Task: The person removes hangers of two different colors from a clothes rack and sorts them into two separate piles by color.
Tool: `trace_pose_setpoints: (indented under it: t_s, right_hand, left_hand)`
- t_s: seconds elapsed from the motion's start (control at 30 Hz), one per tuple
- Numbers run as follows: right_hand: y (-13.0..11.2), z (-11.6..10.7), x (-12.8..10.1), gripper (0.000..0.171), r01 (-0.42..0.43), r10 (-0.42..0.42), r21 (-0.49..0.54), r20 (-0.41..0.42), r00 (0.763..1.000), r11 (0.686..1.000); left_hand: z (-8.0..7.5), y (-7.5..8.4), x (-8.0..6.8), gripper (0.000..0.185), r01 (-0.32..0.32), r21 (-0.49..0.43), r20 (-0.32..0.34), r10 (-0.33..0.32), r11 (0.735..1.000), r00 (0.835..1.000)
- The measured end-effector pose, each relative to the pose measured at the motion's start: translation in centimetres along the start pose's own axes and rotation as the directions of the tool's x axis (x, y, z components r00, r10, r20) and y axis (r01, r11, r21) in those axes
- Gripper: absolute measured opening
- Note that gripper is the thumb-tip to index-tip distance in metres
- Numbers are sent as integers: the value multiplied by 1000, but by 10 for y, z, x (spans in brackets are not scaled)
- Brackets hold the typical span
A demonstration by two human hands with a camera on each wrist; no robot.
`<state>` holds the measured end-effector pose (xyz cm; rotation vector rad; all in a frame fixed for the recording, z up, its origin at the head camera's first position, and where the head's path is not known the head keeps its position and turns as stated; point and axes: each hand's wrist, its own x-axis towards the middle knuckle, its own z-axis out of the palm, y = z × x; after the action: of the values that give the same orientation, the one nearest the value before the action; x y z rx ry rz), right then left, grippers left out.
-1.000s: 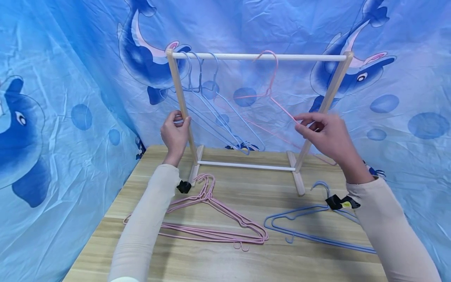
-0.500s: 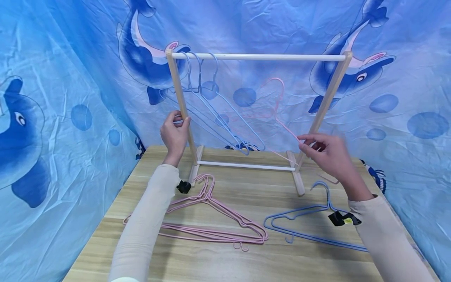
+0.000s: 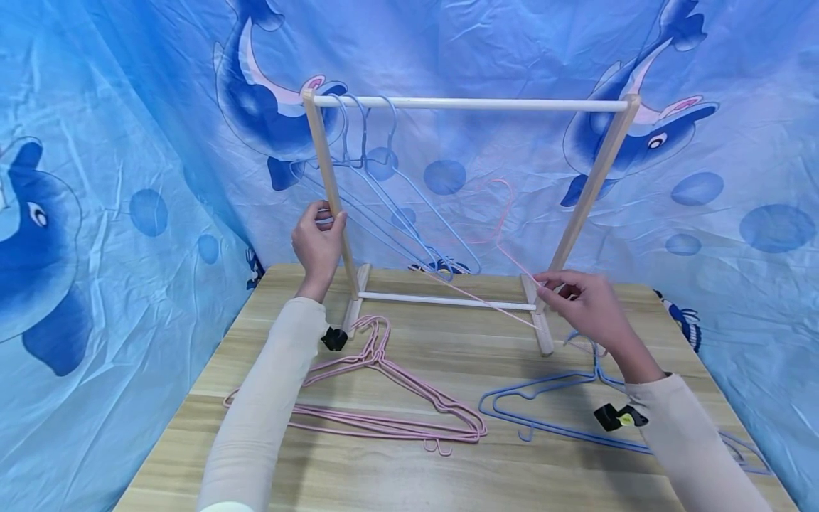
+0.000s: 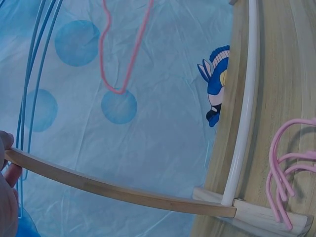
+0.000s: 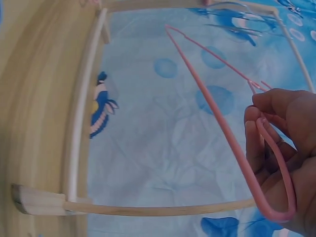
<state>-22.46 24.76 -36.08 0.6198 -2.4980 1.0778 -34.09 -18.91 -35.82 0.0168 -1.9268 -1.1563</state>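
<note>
Holding a thin pink wire hanger (image 3: 505, 242) by one shoulder corner, the right hand (image 3: 585, 302) has its fingers and thumb curled round the wire low beside the rack's right foot; the right wrist view shows the bent end of the pink wire (image 5: 276, 197) looped inside the fingers. A second ago that hanger's hook sat on the white top rail (image 3: 473, 104); half a second ago it was already off and dropping. Now it is clear of the rail, tilted, hook (image 3: 505, 188) up in the air in front of the blue dolphin-print cloth backdrop (image 3: 128, 142), its lower bar slanting down across the white bottom rail (image 3: 448, 301). Judged from that, the pink hanger is being taken off the rack, and the removal looks about done.

Left hand (image 3: 318, 242) has not moved: grips the left wooden upright of the small wooden clothes rack (image 3: 326, 178), fingers wrapped round it, steadying the frame. Left wrist view shows the upright (image 4: 113, 190) running under the hand's edge.

Three light blue wire hangers (image 3: 384, 199) remain hooked at the rail's left end. On the wooden table (image 3: 448, 483) lie a pile of pink wire hangers (image 3: 390, 405) at left and blue wire hangers (image 3: 550, 412) at right, under the right forearm.
</note>
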Motion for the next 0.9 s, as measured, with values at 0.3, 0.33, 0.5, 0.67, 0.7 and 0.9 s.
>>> trace_pose_setpoints:
  t_s: [0.3, 0.33, 0.5, 0.67, 0.7, 0.9]
  right_hand:
    - [17, 30, -13, 18, -1, -1, 64, 44, 999, 998]
    - [19, 34, -14, 17, -5, 1, 78, 53, 999, 997]
    - [22, 57, -18, 17, -25, 6, 175, 107, 994, 984]
    - [23, 81, -22, 17, -28, -8, 256, 141, 990, 966]
    - [23, 86, -23, 17, -36, -6, 273, 149, 989, 961]
    - [17, 112, -28, 17, -70, -9, 374, 206, 978, 925]
  left_hand:
    - [0, 0, 0, 30, 6, 2, 5, -6, 1000, 1000]
    - [0, 0, 0, 30, 8, 2, 5, -8, 1000, 1000]
    - [0, 0, 1, 30, 11, -1, 4, -11, 1000, 1000]
    - [1, 1, 1, 29, 18, 7, 3, -18, 1000, 1000]
    - [1, 2, 2, 29, 20, 8, 4, -20, 1000, 1000]
    - [1, 2, 1, 29, 19, 12, 3, -19, 1000, 1000]
